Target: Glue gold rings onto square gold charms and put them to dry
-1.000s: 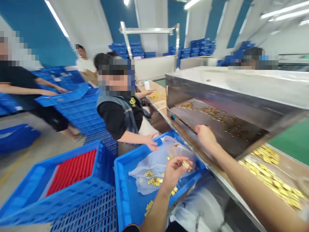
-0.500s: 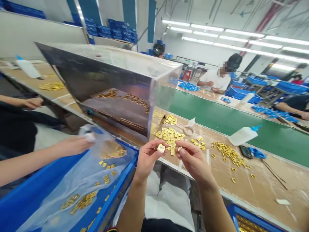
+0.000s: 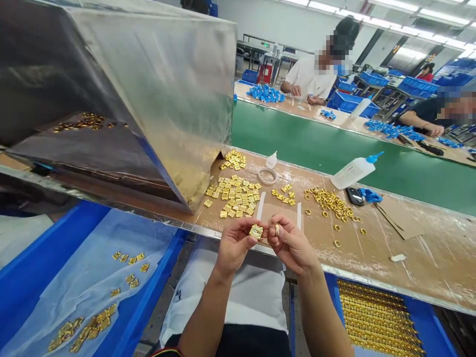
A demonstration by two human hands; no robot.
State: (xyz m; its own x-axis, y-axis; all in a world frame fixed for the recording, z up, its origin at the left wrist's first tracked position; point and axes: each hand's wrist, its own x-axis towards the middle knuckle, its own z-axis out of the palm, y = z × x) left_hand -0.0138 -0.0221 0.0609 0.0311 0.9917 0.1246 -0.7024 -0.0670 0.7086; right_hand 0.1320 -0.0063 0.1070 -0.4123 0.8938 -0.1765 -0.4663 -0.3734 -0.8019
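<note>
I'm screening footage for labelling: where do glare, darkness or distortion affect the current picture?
Head view: white ceiling tube lights look washed out; glossy brown tabletop shows glare streaks; silver boxy metal hood is dark inside, apparently stretched by wide-angle distortion.

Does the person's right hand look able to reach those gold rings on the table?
Probably yes: nothing tall stands between the right hand and the gold rings, though it pinches a small piece.
</note>
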